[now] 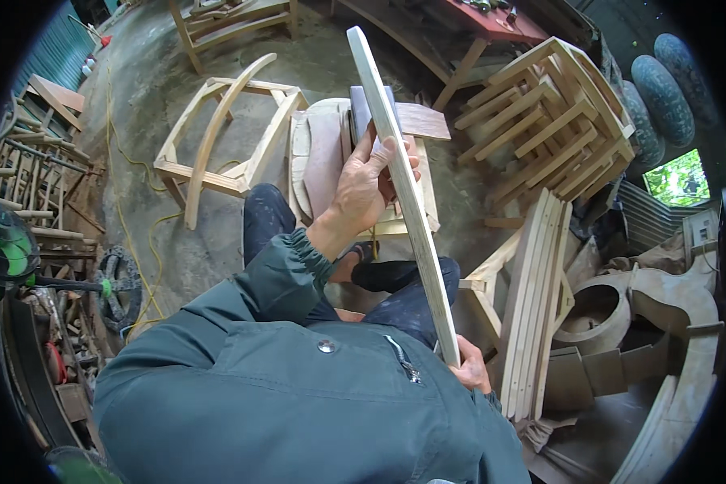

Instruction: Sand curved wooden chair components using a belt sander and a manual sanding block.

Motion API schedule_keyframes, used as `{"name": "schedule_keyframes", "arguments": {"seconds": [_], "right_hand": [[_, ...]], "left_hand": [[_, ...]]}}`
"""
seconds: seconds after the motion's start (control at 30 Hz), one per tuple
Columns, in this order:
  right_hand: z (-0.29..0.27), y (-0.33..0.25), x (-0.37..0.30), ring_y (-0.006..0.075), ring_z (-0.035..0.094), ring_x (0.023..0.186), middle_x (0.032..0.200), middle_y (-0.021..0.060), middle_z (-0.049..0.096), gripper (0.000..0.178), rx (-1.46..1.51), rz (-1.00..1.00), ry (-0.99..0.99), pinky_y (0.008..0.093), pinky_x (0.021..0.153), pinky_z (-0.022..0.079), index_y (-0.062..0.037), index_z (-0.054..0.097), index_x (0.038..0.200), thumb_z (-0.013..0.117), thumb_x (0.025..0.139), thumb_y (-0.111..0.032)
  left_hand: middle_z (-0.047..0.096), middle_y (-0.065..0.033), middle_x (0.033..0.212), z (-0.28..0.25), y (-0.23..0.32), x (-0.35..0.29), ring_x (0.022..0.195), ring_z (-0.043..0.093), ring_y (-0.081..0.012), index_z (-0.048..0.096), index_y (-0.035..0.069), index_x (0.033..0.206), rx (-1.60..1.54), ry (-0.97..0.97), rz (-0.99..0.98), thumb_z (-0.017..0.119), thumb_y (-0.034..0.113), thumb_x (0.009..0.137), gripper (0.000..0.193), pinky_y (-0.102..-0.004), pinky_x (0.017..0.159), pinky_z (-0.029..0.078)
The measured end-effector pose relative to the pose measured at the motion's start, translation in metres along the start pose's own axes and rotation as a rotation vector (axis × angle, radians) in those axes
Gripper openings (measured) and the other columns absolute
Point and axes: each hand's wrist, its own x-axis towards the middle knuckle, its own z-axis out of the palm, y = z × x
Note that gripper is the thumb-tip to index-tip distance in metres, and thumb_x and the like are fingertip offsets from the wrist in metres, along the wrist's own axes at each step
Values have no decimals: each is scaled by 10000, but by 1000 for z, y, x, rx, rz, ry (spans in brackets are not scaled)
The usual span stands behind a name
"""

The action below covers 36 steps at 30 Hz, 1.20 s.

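Observation:
A long, slightly curved wooden slat (403, 189) slants across in front of me, its rounded far end raised and its near end by my right side. Around its middle, my left hand (363, 184) is closed, thumb on one side and fingertips showing on the other. My right hand (471, 369) grips the near end; part of it is hidden by the slat and my jacket. Behind the slat is a dark grey flat piece (360, 109), partly covered. It is over a low wooden seat or stand (320, 161) between my knees, with thin boards on it.
An open wooden chair frame (254, 173) stands at left, with a curved wooden strip (210, 157) across it. Stacked frames (552, 121) stand at far right. Several long slats (532, 306) lean near my right side. A yellow cord (114, 194) and a fan (6, 242) are left.

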Motion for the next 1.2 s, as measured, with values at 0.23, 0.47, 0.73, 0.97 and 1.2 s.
{"name": "schedule_keyframes", "arguments": {"seconds": [0.23, 0.47, 0.73, 0.97, 1.2], "right_hand": [[11, -50, 9, 127, 649, 948, 1072, 48, 680, 911, 161, -16, -7, 282, 824, 539, -55, 399, 1602, 798, 785, -95], [0, -103, 16, 374, 750, 975, 1209, 237, 711, 842, -671, -200, 261, 424, 829, 599, -99, 424, 1586, 818, 846, -171], [-12, -187, 49, 374, 727, 920, 1060, 187, 725, 873, -1270, -39, 175, 440, 782, 591, -158, 437, 1592, 810, 803, -155], [-30, -233, 234, 436, 721, 858, 982, 253, 721, 901, -1429, -314, 152, 496, 745, 589, -206, 345, 1634, 736, 827, -111], [4, -287, 421, 453, 721, 929, 1043, 270, 724, 870, -1551, -310, 241, 563, 840, 570, -260, 295, 1640, 686, 866, -187]], "left_hand": [[573, -64, 1220, -13, -31, -1, 1076, 673, -196, 182, 181, 1672, 67, -50, -95, 637, 199, 1060, 763, -389, 921, 616], [630, -64, 1315, -54, -62, -29, 1089, 656, -154, 424, 109, 1562, 227, -163, -415, 615, 371, 1075, 585, -367, 941, 571], [592, -169, 1387, -85, -74, -37, 1122, 673, -222, 330, 37, 1608, 180, -130, -584, 599, 387, 1079, 689, -366, 983, 556], [677, -93, 1175, -121, -47, -13, 1006, 681, -148, 522, 31, 1422, 206, -1, -403, 625, 302, 1072, 454, -313, 892, 582], [682, -93, 1116, -130, -15, -18, 942, 665, -142, 562, -23, 1340, 190, 165, -288, 600, 140, 1061, 325, -310, 868, 572]]}}
